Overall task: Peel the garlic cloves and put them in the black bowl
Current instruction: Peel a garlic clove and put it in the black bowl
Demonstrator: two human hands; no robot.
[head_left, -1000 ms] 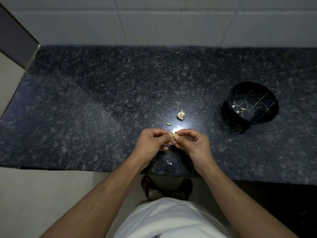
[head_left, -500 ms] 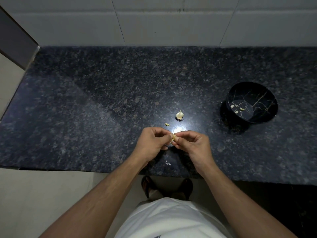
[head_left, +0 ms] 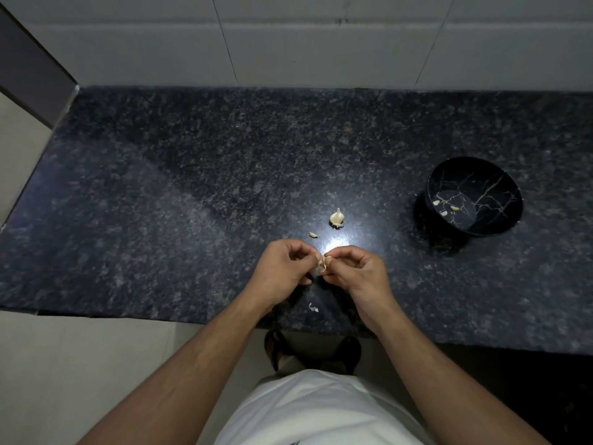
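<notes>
Head view, looking down on a dark speckled granite worktop (head_left: 192,187) backed by a wall of pale grey tiles (head_left: 321,43). Left hand (head_left: 282,268) and right hand (head_left: 356,271) meet just above the near part of the worktop, fingers curled, both pinching a small pale garlic clove (head_left: 323,263) between thumbs and fingertips; a strip of papery skin hangs loose from the clove. Whether the clove is wholly bare cannot be told. Just beyond the hands, beside a bright patch of reflected light (head_left: 337,244), lies a small loose yellowish garlic piece (head_left: 313,234), and a little farther back stands the cream-coloured remainder of a garlic bulb (head_left: 337,217), tip pointing away from the person. On the worktop below the hands, near its front edge, lies a white scrap of garlic skin (head_left: 313,307). Well apart to the right rests a round black bowl with thin gold marble-like veins (head_left: 500,175), appearing tilted toward the camera; three small pale peeled garlic cloves (head_left: 444,208) lie on its flat bottom. Both bare forearms reach in from the lower edge of the view. Between them show a white shirt (head_left: 314,409) and, on the pale floor (head_left: 96,364) under the worktop edge, the toes of two dark sandals (head_left: 279,345).
</notes>
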